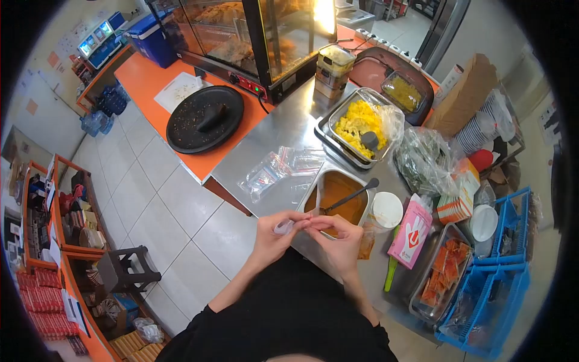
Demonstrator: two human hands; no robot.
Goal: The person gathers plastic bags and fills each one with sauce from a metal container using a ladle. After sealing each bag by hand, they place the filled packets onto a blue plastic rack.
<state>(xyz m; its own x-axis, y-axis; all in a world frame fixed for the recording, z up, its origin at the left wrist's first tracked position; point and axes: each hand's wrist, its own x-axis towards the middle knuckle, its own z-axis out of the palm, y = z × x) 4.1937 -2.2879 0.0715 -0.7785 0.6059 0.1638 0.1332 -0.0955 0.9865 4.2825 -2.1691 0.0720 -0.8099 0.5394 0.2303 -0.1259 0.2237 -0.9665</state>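
My left hand [272, 240] and my right hand [339, 235] meet fingertip to fingertip at the front edge of the steel counter. Both are closed in a pinch on a small clear plastic bag [283, 227], bunched at the left fingers and mostly hidden by them. Just beyond my hands is a steel pan of orange-brown sauce [342, 192], with a dark-handled ladle [356, 196] resting in it. Several clear zip bags [280, 169] lie flat to the left of the pan. A small bag of orange-brown sauce [366, 246] sits beside my right hand.
A tray of yellow food [362, 128] stands behind the pan. To the right are a white tub [386, 210], a pink glove box [412, 232], a tray of orange packets [445, 271] and blue baskets [488, 301]. A black round lid [205, 119] lies far left, before a heated display case [265, 42].
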